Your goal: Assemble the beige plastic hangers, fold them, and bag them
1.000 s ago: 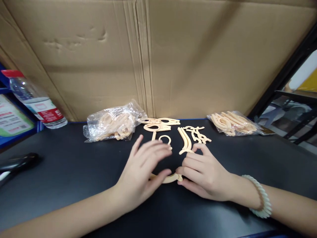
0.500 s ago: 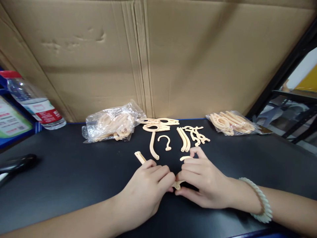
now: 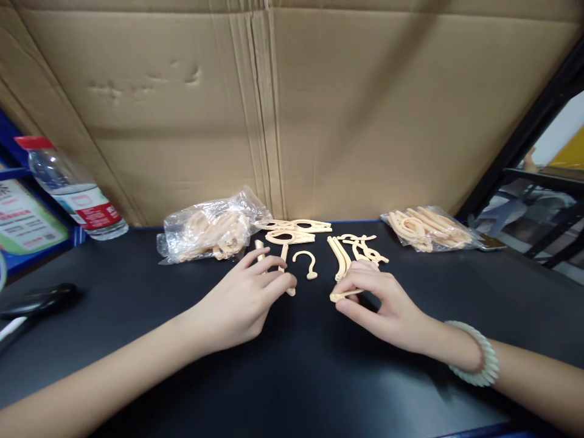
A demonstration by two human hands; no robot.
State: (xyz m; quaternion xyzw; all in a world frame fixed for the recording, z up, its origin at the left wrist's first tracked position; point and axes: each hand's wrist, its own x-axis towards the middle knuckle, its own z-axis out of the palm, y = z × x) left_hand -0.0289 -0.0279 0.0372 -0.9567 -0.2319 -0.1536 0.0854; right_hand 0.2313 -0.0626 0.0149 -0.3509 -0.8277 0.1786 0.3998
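Cream plastic hanger parts lie on a black table point(image 3: 137, 316). My left hand point(image 3: 241, 298) is closed on a curved cream arm piece point(image 3: 259, 246) whose end sticks out past my fingers. It sets this piece down beside another curved arm point(image 3: 285, 267). My right hand point(image 3: 383, 301) pinches a second curved cream piece point(image 3: 344, 295) by its tip, just in front of a pair of curved arms point(image 3: 340, 255). A small hook piece point(image 3: 306, 263) lies between my hands. I wear a pale bead bracelet point(image 3: 481, 365) on my right wrist.
A clear bag of cream parts point(image 3: 210, 230) lies at the back left, another bag point(image 3: 429, 228) at the back right. Flat loop pieces point(image 3: 292, 230) and small wavy pieces point(image 3: 365, 246) lie between them. A cardboard wall point(image 3: 292, 109) stands behind. A water bottle point(image 3: 73, 188) and a black object point(image 3: 36, 299) lie at left.
The joined piece I held at the table's front has come apart. Each hand has carried its half away from me toward the laid-out parts, the left hand further back and left.
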